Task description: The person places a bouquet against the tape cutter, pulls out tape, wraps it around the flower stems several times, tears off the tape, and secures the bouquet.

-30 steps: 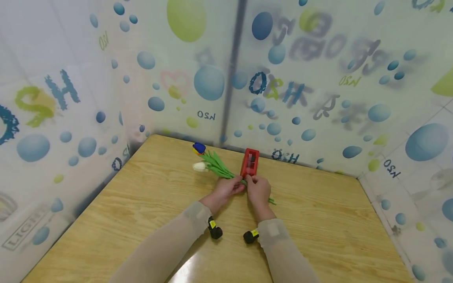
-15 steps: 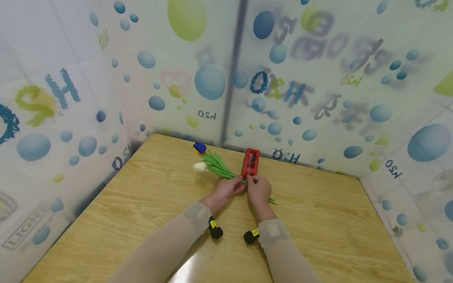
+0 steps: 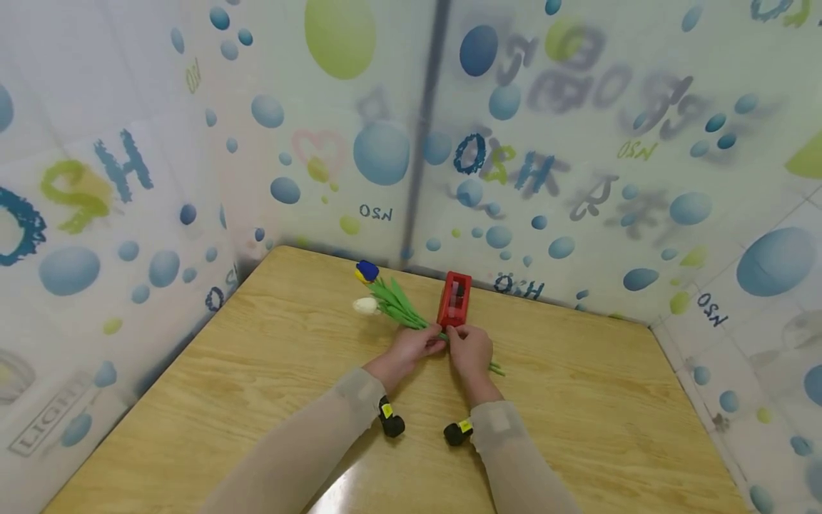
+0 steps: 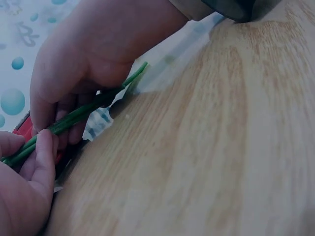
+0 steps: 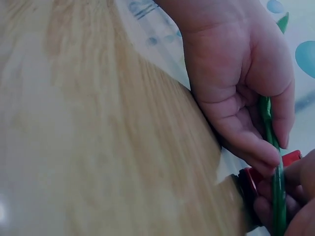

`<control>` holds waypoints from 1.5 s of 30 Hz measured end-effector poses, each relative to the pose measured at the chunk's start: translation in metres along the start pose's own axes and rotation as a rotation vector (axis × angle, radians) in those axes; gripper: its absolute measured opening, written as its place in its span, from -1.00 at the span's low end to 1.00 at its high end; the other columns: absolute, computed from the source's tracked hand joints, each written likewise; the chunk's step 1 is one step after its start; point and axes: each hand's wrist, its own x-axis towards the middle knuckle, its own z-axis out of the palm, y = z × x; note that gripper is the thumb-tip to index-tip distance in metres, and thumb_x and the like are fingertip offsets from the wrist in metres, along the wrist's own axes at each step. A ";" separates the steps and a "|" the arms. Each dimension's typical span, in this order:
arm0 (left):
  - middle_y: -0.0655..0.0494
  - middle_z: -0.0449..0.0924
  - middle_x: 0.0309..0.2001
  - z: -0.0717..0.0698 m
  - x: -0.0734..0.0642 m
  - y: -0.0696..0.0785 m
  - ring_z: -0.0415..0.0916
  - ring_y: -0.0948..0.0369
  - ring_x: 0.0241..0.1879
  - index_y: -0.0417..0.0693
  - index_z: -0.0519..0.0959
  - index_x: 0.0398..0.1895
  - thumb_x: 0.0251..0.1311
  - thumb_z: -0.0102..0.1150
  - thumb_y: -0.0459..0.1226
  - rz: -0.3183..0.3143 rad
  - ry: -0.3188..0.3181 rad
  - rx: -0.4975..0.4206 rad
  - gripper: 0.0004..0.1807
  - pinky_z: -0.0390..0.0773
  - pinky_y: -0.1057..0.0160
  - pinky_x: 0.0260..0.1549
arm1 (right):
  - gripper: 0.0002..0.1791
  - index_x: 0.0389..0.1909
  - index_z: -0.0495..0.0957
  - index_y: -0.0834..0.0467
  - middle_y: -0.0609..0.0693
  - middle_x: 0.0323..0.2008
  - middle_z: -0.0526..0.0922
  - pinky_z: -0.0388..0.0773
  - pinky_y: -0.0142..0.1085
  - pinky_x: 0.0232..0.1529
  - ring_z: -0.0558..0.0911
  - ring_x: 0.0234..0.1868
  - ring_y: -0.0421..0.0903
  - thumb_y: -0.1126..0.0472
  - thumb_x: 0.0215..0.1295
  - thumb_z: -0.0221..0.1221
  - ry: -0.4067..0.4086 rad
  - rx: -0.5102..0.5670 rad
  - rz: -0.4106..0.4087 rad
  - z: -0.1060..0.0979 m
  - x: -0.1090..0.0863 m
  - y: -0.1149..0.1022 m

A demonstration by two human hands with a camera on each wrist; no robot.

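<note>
Two tulips lie aslant in front of me in the head view: a blue one [image 3: 367, 271] with some yellow and a white one [image 3: 366, 305], sharing green leaves [image 3: 399, 307]. My left hand [image 3: 411, 344] pinches their stems just below the leaves. Close beside it my right hand [image 3: 471, 350] grips the same stems, and the stem ends [image 3: 496, 368] stick out past it. In the left wrist view the green stems [image 4: 74, 117] run through both hands. Right behind the fingertips stands a red tape dispenser [image 3: 454, 298], its near end partly covered by the hands.
The wooden table [image 3: 578, 400] carries all of this. A wall covering [image 3: 546, 235] printed with bubbles and letters closes off the back and both sides. On each wrist sits a small black camera, the left one [image 3: 390, 420] and the right one [image 3: 457, 432].
The tulip heads and the stem ends have shifted very slightly to the right. Both hands keep their hold on the stems in nearly the same place.
</note>
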 end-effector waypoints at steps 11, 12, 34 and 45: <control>-0.08 0.78 -0.14 0.002 -0.005 0.006 0.73 0.25 -0.29 -0.44 0.62 0.09 0.48 0.16 -0.42 0.027 -0.060 0.017 -0.75 0.84 0.21 -0.04 | -0.72 -0.26 0.80 0.29 0.02 -0.29 0.74 0.45 -0.39 -0.33 0.52 -0.30 -0.13 0.15 0.50 0.30 -0.329 0.194 0.030 -0.035 0.017 0.002; -0.07 0.79 -0.14 0.002 -0.007 0.008 0.74 0.25 -0.29 -0.43 0.63 0.08 0.49 0.16 -0.40 0.036 -0.075 0.026 -0.75 0.84 0.20 -0.02 | -0.73 -0.22 0.79 0.31 0.04 -0.26 0.75 0.46 -0.38 -0.31 0.53 -0.28 -0.12 0.16 0.50 0.30 -0.358 0.216 0.030 -0.039 0.018 0.000; 0.10 0.81 -0.32 0.001 -0.052 0.112 0.74 0.30 -0.42 -0.38 0.66 -0.01 0.34 0.39 -0.41 0.297 -0.169 0.348 -0.77 0.83 0.32 -0.27 | -0.85 -0.26 0.80 0.17 -0.01 -0.29 0.81 0.65 -0.36 -0.23 0.66 -0.27 -0.12 0.15 0.41 0.41 -0.326 0.255 -0.193 -0.090 -0.008 -0.061; -0.11 0.80 -0.22 0.004 -0.075 0.131 0.79 0.16 -0.35 -0.21 0.66 0.06 0.40 0.39 -0.19 0.469 -0.172 0.468 -0.68 0.87 0.14 -0.24 | -0.90 -0.17 0.78 0.22 0.10 -0.27 0.81 0.70 -0.38 -0.27 0.72 -0.31 -0.16 0.26 0.43 0.38 -0.399 0.146 -0.460 -0.123 -0.021 -0.073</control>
